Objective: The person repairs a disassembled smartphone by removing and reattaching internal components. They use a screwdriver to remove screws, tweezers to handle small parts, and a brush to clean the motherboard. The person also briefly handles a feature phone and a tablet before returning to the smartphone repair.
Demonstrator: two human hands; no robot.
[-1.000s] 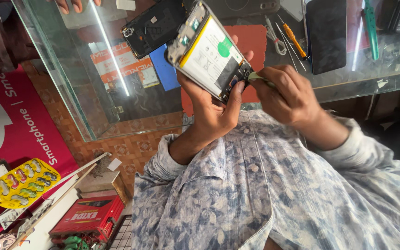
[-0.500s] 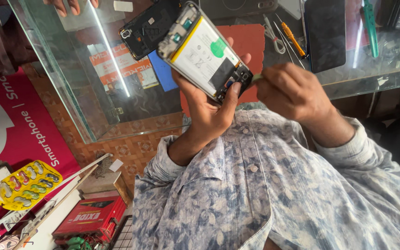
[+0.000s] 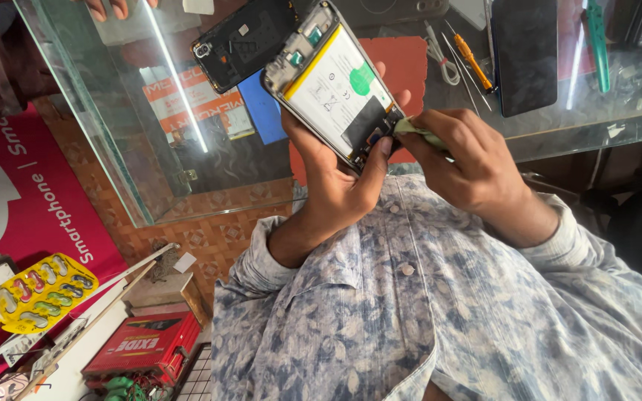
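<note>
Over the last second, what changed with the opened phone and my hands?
The opened phone tipped in the left hand, its top end swinging further from the person. The right hand kept its small green tool at the phone's lower end. The black back cover and screwdriver stayed on the glass.

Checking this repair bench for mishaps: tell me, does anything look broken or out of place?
The phone in the left hand has its back off, battery and board bare; the back cover lies apart on the glass counter. The right hand presses a greenish tool at its lower end. Nothing spilled.
</note>
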